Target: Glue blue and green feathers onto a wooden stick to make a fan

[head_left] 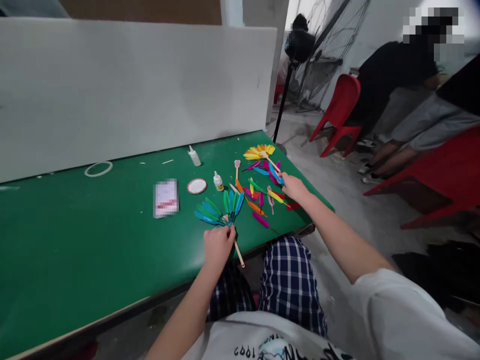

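Gripping the stick of a half-built fan of blue and green feathers [219, 210], the person's left hand [218, 245] pins it near the front edge of a green table [93, 240]. The right hand [294, 187] closes its fingers on a blue feather [276, 176] among loose coloured feathers [262, 200]. Two glue bottles [218, 181], a white lid [197, 186] and a yellow feather fan [259, 151] lie just beyond.
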Demonstrator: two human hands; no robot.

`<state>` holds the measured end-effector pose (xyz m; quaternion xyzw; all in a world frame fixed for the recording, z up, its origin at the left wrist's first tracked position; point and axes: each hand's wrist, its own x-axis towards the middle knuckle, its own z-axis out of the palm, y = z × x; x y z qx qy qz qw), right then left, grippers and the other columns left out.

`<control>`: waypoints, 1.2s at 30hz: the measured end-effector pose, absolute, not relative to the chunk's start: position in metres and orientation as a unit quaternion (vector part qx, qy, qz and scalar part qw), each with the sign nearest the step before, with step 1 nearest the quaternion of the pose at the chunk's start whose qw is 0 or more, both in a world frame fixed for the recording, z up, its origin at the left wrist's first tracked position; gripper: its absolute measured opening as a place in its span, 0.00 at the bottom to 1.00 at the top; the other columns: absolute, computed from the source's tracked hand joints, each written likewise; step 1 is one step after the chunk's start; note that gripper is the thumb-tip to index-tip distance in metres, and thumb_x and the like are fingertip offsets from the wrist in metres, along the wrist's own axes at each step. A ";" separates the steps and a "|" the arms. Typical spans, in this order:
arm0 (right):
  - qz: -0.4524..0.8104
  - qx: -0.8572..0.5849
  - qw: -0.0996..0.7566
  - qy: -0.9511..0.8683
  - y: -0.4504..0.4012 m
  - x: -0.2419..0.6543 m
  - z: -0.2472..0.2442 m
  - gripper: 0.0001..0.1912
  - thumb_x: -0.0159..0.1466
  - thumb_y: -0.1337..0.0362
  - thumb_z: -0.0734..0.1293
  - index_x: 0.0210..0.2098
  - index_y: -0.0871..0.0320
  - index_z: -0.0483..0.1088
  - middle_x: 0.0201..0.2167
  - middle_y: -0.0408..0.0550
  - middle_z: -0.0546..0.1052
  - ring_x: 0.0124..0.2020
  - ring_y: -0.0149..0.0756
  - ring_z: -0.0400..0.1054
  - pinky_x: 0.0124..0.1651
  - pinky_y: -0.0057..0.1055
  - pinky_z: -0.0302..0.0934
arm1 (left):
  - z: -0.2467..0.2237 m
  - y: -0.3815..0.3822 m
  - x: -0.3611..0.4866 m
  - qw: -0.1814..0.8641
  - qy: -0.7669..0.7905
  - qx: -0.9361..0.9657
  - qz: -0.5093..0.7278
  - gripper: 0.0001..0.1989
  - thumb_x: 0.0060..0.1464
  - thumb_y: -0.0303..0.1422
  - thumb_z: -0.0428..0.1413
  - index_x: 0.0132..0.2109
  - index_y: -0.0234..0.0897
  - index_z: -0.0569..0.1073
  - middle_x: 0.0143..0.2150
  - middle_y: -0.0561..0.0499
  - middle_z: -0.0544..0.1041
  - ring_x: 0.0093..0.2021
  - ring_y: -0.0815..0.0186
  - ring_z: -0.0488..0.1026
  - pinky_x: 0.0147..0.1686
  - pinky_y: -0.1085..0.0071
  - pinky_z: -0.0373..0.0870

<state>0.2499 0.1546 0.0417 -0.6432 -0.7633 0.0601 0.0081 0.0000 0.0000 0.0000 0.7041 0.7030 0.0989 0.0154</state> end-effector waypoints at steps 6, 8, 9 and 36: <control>0.040 -0.615 0.036 -0.786 0.157 0.247 0.034 0.20 0.56 0.75 0.56 0.48 0.61 0.59 0.39 0.54 0.70 0.37 0.37 0.65 0.36 0.29 0.56 | -0.001 0.002 0.009 0.029 0.694 0.711 0.111 0.24 0.57 0.40 0.38 0.23 0.36 0.72 0.23 0.47 0.74 0.28 0.63 0.70 0.28 0.69 0.47; 0.030 -0.599 0.048 -0.798 0.153 0.239 0.030 0.16 0.58 0.72 0.56 0.46 0.62 0.62 0.42 0.55 0.68 0.43 0.38 0.63 0.41 0.30 0.55 | -0.001 0.003 0.011 0.032 0.693 0.711 0.113 0.24 0.57 0.40 0.38 0.24 0.36 0.72 0.23 0.47 0.74 0.28 0.63 0.70 0.29 0.69 0.47; 0.029 -0.590 0.051 -0.805 0.149 0.235 0.027 0.14 0.59 0.70 0.56 0.44 0.61 0.64 0.42 0.55 0.68 0.44 0.38 0.61 0.43 0.31 0.55 | -0.001 0.003 0.011 0.034 0.694 0.710 0.114 0.24 0.57 0.40 0.38 0.24 0.36 0.72 0.23 0.47 0.74 0.28 0.64 0.70 0.29 0.68 0.47; 0.177 -0.637 0.205 -0.721 0.159 0.221 -0.002 0.14 0.61 0.63 0.52 0.41 0.60 0.64 0.29 0.46 0.75 0.30 0.30 0.69 0.33 0.27 0.60 | -0.001 0.005 0.016 0.057 0.686 0.714 0.129 0.22 0.57 0.39 0.40 0.24 0.35 0.72 0.24 0.47 0.75 0.28 0.65 0.70 0.29 0.69 0.48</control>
